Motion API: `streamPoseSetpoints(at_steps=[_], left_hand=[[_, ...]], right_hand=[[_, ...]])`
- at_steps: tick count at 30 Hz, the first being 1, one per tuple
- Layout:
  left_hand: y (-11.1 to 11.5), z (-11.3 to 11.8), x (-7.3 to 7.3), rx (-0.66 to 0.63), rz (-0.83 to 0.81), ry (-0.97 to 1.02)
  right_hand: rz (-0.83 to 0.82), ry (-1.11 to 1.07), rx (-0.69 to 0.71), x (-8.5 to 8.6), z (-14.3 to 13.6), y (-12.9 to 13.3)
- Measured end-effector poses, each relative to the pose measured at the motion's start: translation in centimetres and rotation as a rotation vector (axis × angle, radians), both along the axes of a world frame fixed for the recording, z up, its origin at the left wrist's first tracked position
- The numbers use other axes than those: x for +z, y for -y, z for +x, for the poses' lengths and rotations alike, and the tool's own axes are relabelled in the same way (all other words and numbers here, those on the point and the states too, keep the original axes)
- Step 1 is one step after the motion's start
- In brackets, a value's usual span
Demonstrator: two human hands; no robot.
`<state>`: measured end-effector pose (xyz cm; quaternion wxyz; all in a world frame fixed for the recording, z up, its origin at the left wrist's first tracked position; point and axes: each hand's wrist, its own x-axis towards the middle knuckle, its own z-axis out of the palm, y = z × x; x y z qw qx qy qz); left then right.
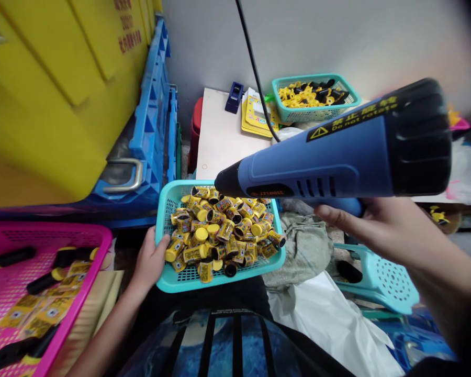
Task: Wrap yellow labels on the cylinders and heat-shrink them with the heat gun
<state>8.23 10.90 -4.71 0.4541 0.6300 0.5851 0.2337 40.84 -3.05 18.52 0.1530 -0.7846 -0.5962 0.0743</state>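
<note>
Containers in yellow printed wrapping lie heaped at the centre of the frame in a turquoise basket, some showing yellow ends, others dark ones. Every container whose side is visible there carries its wrapping; on that evidence, the wrapping's placement is judged done for this batch. Whether any has been treated with the blue gun-shaped tool, apparently a hot-air gun, cannot be determined. Work is judged under way rather than complete. At lower left, a pink basket contains flat yellow printed pieces and black parts with yellow ends, which appear unwrapped. At upper centre-right, on the pale surface, a second turquoise basket holds loose yellow pieces and black parts; these are judged outstanding, though their role is not confirmed.

Left hand is at left of centre, its forearm rising from the lower edge of the frame. The thumb lies over the basket's left rim and the fingers sit outside and below, partly hidden, gripping that side. Right hand enters from the lower right, forearm slanting up and inward. Its fingers are largely concealed by the tool but appear wrapped around the handle; the thumb tip shows beneath the body. The tool is tilted slightly down, its black nozzle pointing left, overlapping the basket's far rim in this view. Clearance between nozzle and containers cannot be judged.
</note>
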Motion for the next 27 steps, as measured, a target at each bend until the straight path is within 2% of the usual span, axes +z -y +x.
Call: streamPoseSetpoints(at_steps=[7,15,18,22,24,27], left_hand=[[-0.1,0.0,0.0,-0.008,-0.030,0.008],[-0.1,-0.2,-0.2,-0.001,-0.047,0.014],[-0.2,-0.2,-0.1,-0.012,-0.047,0.021],[-0.2,-0.4,-1.0,-0.015,-0.046,0.007],[0.1,-0.6,-1.2,0.005,0.034,-0.028],[0.6,-0.5,0.0,0.087,0.399,-0.160]], right_hand=[[-0.015,-0.015,0.005,0.2,0.1,-0.2],[-0.001,-0.040,0.070,0.4,-0.3,-1.3],[-0.053,0.042,0.107,0.7,0.0,-1.3],[-0.073,0.228,0.183,1.2,0.4,-0.7],[-0.048,0.265,0.196,1.5,0.5,-0.4],[-0.053,0.269,0.183,2.0,0.7,0.3]])
